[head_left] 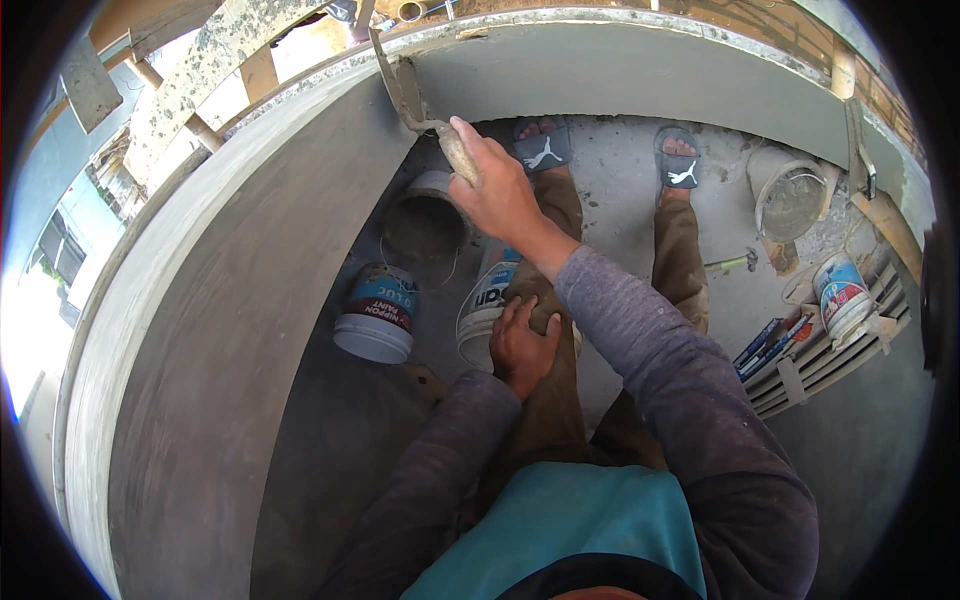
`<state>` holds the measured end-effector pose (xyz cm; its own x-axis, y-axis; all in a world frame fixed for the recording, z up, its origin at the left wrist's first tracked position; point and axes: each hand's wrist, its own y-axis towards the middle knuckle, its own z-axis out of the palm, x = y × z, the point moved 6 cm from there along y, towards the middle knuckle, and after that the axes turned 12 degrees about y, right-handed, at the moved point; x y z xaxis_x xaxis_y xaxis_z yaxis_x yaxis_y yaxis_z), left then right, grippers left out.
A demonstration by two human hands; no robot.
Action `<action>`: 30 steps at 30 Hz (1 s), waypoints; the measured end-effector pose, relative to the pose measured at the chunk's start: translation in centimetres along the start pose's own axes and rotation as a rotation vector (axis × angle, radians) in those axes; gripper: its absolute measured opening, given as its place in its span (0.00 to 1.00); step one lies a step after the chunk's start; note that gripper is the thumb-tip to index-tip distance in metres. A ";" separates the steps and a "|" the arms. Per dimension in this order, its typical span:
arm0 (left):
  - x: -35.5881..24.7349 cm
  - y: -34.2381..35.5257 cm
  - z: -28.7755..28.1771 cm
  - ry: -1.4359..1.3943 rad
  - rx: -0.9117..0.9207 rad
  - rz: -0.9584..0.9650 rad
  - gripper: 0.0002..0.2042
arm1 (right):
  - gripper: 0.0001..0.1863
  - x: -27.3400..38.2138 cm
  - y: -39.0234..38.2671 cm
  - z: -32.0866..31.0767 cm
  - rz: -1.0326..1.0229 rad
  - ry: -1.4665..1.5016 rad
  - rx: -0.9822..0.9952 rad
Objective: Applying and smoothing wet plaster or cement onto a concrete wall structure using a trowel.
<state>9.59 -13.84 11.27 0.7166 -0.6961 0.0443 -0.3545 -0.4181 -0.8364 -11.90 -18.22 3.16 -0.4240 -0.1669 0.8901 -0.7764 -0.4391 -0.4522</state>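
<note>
My right hand is closed round the handle of a trowel. The trowel's mortar-coated blade is up at the inside corner where the grey left wall meets the far wall. I cannot tell whether the blade touches the plaster. Lower down, my left hand lies on my bent left knee with its fingers extended, holding nothing. Below the trowel stands a dark bucket. Beside it are a blue, red and white paint bucket and a white bucket, partly hidden by my leg.
On the right stands a bucket of grey mix, near a hammer-like tool. A small paint bucket sits by long grey strips and several blue packets. A metal clamp hangs on the right wall.
</note>
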 end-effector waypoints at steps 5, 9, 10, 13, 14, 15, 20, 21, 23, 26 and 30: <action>-0.4 0.1 0.1 -0.035 0.043 -0.028 0.24 | 0.36 -2.1 0.6 -0.3 0.114 -0.051 0.034; -0.2 0.1 -0.3 -0.033 0.042 -0.028 0.25 | 0.35 -0.7 0.4 -0.3 0.021 0.009 -0.013; -0.1 0.1 -0.3 -0.021 0.044 -0.032 0.25 | 0.35 0.0 0.4 -0.3 -0.005 0.034 -0.028; -0.3 0.1 -0.2 -0.032 0.020 -0.016 0.25 | 0.35 -1.9 1.1 -0.2 0.127 -0.009 0.012; -0.4 0.0 0.0 -0.033 0.020 -0.012 0.25 | 0.35 -2.2 0.9 -0.3 0.126 -0.012 0.009; -0.3 0.0 0.1 -0.034 0.025 -0.025 0.25 | 0.35 -1.9 0.8 -0.3 0.072 -0.015 -0.011; 0.4 0.0 -0.2 -0.046 0.039 -0.039 0.25 | 0.35 -0.8 -0.4 -0.1 0.013 -0.015 -0.009; 0.2 0.1 -0.2 -0.038 0.013 -0.023 0.25 | 0.35 -1.4 -0.7 -0.2 0.024 -0.030 -0.024; 0.0 0.2 -0.1 -0.030 -0.015 -0.003 0.25 | 0.36 -2.6 -0.8 -0.1 0.033 -0.046 -0.042; -0.5 0.0 0.1 -0.038 -0.012 0.013 0.25 | 0.36 -4.1 -1.2 0.0 0.056 -0.098 -0.016; 0.1 0.3 0.1 -0.013 -0.015 -0.003 0.25 | 0.36 -3.4 -3.4 -0.3 0.039 -0.020 0.079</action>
<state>9.62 -13.97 11.01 0.7252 -0.6874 0.0397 -0.3611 -0.4287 -0.8281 -7.99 -15.86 1.62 -0.4430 -0.2024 0.8734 -0.7198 -0.5005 -0.4811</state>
